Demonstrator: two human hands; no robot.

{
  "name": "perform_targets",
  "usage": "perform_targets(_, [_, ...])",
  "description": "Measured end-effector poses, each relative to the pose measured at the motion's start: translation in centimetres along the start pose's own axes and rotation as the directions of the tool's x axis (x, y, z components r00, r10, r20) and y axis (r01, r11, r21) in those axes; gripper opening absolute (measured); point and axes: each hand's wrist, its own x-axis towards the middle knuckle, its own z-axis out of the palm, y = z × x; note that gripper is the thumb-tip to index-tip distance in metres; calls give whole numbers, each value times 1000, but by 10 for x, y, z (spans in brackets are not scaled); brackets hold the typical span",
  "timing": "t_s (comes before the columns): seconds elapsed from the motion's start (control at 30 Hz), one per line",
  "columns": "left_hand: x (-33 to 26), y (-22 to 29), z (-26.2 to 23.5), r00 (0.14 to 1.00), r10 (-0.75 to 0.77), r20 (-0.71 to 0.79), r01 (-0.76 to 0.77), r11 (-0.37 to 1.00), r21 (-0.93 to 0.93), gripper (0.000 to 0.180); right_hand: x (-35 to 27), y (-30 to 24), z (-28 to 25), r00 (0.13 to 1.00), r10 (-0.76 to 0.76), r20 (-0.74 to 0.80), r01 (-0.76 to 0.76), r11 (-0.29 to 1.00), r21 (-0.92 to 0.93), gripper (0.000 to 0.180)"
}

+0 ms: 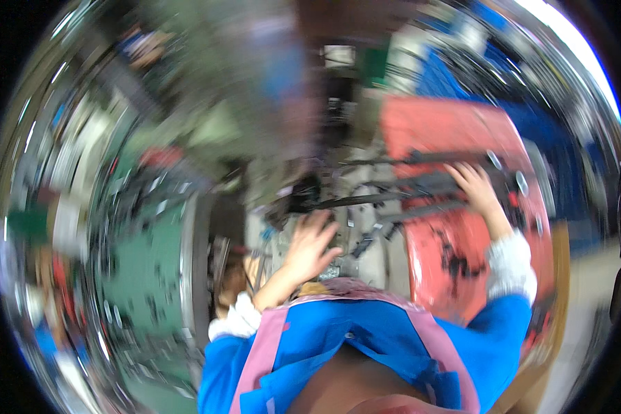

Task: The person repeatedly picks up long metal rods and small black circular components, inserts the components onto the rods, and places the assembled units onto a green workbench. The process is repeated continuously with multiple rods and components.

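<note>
My left hand (312, 245) is over the gap between two work surfaces, its fingers spread and nothing visible in it. Just beyond its fingertips is a dark object (303, 195), too blurred to name. My right hand (477, 190) reaches over the red work surface (435, 124), fingers stretched out beside long black strips (421, 185), perhaps straps or cables. The strips run leftward off the red surface toward the dark object. Whether the right fingertips touch them is unclear. Small black pieces (455, 265) lie on the near part of the red surface.
On the left is a green work surface (148, 255) with scattered small dark items and a pale metal edge. A blurred person (217, 90) in greenish clothing is across from me. Blue containers (441, 72) stand at the far right. A cardboard edge (560, 276) borders the red surface.
</note>
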Motion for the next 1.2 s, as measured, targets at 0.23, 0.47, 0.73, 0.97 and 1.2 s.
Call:
perform_targets(0.23, [-80,13,34,954,-298,18,298,955,10,38,-39,146,172,928,251,276,-222,966,-133,100])
perform_targets(0.47, [-141,9,47,791,-591,160,609,786,-108,39,-21,165,207,915,328,234,-275,933,-232,109])
perform_targets(0.73, [-152,-50,24,813,-572,108,581,808,-98,45,13,69,120,851,472,230,-441,881,-173,79])
perform_targets(0.97, [-187,-155,-31,787,-613,64,616,787,-28,47,84,-104,58,933,335,-134,-292,919,266,38])
perform_targets(1.2, [-212,-208,-76,859,-505,79,508,861,-28,39,234,-211,81,953,231,-194,-220,972,77,31])
